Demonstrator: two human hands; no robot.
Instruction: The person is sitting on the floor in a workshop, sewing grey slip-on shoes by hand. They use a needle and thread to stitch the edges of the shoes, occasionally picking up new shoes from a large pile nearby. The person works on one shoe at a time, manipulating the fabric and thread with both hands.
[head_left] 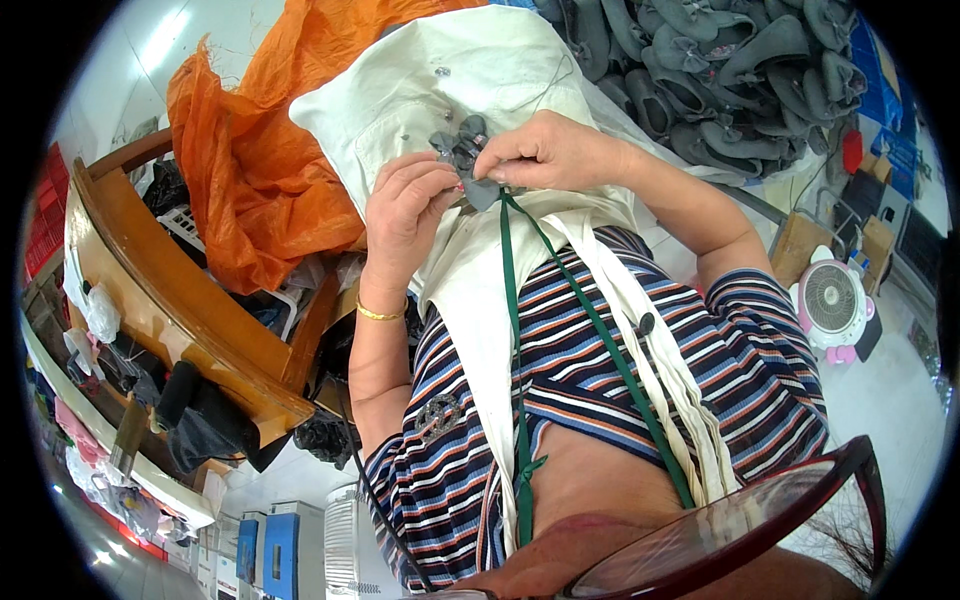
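A small dark grey piece with shiny petal- or bow-like lobes [482, 193] lies over the white cloth on my lap. My left hand [405, 210] pinches its left edge, with a tiny red spot beside the fingertips. From the right, my right hand [555, 152] has thumb and forefinger pressed together on its right side. Whether a needle or thread sits between those fingers is too small to tell. The white cloth [500, 60] spreads beneath both hands, with a few small dark and shiny bits on it. A green cord [508, 270] hangs from my neck to just below the piece.
A heap of grey slippers [690, 85] lies at the far right. Bunched orange cloth [250, 170] drapes at the left, beside a curved wooden chair [170, 310]. Dark rolls [180, 390] lie farther left. At the right stands a pink and white fan [832, 296] near cardboard boxes [795, 250].
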